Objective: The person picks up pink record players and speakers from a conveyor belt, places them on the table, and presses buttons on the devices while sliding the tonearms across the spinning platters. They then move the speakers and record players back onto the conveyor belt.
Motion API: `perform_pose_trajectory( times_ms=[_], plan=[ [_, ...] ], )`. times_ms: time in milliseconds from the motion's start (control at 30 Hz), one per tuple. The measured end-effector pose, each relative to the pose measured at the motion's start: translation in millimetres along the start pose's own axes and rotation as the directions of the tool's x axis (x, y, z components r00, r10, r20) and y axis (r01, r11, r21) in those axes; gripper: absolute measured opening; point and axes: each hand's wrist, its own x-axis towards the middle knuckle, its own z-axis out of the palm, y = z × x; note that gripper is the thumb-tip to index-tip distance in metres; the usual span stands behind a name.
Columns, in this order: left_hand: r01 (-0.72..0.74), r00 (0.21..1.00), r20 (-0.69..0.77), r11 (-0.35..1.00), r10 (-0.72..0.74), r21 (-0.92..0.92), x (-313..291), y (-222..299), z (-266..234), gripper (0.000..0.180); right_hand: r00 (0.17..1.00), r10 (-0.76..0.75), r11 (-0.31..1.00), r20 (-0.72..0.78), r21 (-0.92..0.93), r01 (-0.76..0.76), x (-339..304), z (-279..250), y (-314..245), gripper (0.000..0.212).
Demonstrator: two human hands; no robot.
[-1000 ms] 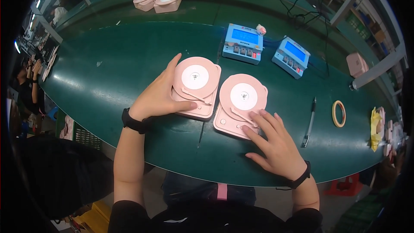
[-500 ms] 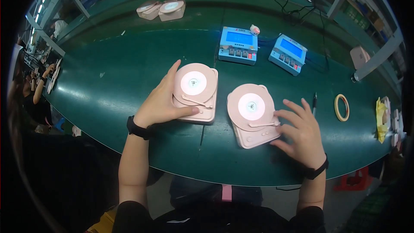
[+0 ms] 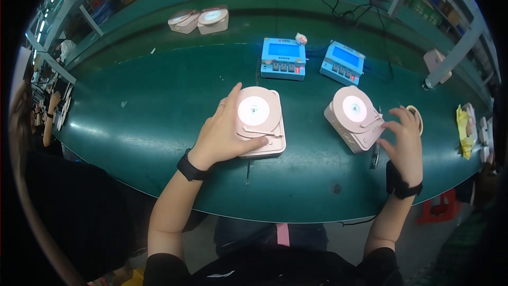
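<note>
My left hand (image 3: 219, 130) is wrapped around the left side of a pink toy record player (image 3: 276, 127) in front of me, its thumb resting on the front panel by the knob. To the right, my right hand (image 3: 405, 140) has its fingertips and thumb at the near right corner of a second pink toy record player (image 3: 338, 122). This one is turned at an angle, showing a side with gold markings. Its corner covers the middle of a black pen (image 3: 375, 158); whether it is lifted off the table I cannot tell. Both have a white round label and a tonearm.
Two blue devices with screens and buttons (image 3: 283, 69) (image 3: 343, 66) stand beyond my hands. Two more pink record players (image 3: 213, 25) sit at the far left. A tape roll (image 3: 420, 122), yellow packaging (image 3: 464, 132) and a metal post (image 3: 450, 63) are on the right. Cables (image 3: 352, 0) hang behind.
The right record player has moved right and away from me and turned counterclockwise, with my right hand following. The whole view has shifted slightly. My left hand keeps its grip.
</note>
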Motion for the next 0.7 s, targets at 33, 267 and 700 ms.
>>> perform_pose_trajectory(
  times_ms=[33, 267, 700],
  plan=[
    [0.013, 1.000, 0.002, 1.000, -0.013, 0.020, -0.2, 1.5, -0.1, 0.118, 0.999, -0.027, 0.999, -0.023, 0.028, 0.027, -0.4, -3.5, -15.1, 0.035],
    [0.036, 0.999, 0.016, 0.999, -0.036, 0.032, -5.6, -1.4, 2.5, 0.116, 0.818, -0.567, 0.771, 0.095, 0.410, 0.486, 10.7, 15.0, -133.7, 0.046],
    [0.277, 0.960, 0.144, 0.732, -0.241, -0.622, -9.1, -4.5, -17.1, 0.081, 0.834, -0.550, 0.750, 0.048, 0.469, 0.467, 5.0, 48.4, -151.2, 0.052]
  ],
)
